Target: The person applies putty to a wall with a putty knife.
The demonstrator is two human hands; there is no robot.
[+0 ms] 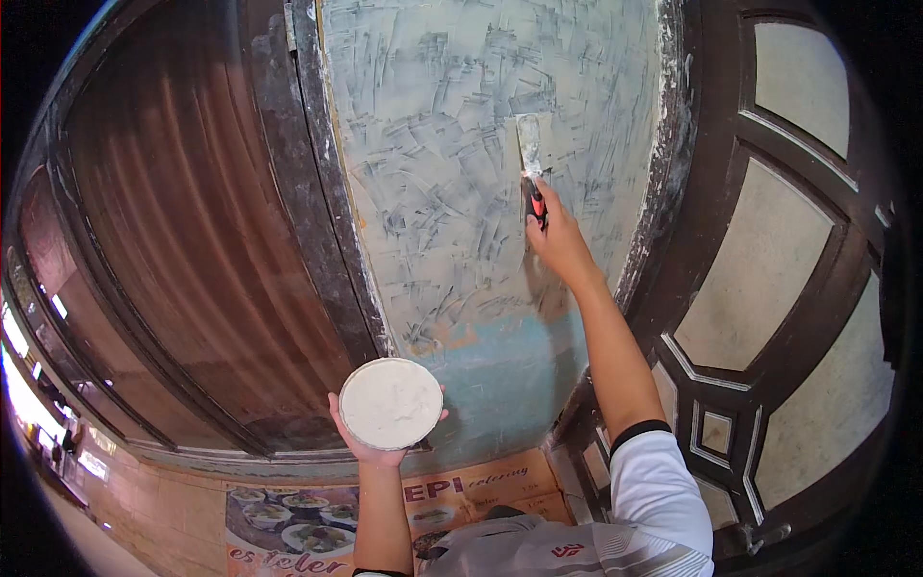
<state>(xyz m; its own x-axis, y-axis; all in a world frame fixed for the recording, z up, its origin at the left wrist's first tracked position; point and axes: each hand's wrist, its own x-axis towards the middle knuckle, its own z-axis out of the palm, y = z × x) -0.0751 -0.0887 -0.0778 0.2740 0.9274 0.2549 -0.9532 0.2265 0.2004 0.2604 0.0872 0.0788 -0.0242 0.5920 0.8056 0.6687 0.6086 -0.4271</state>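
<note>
My right hand (560, 229) grips the red and black handle of a putty knife (530, 144). Its blade, smeared with pale putty, lies against the wall (413, 173). The wall's upper part carries patchy whitish putty with dark grey streaks, while a pale blue-green band shows lower down. Lower and to the left, my left hand (380, 454) holds up a round tub (391, 404) of off-white putty from beneath. The tub's sides are mostly hidden, and my left fingertips show at its edges.
Dark wooden frames flank the wall, with a brown-curtained window (192, 221) on the left and a panelled wooden door (760, 260) on the right. A printed banner (288, 529) covers part of the tiled floor (178, 505) below.
</note>
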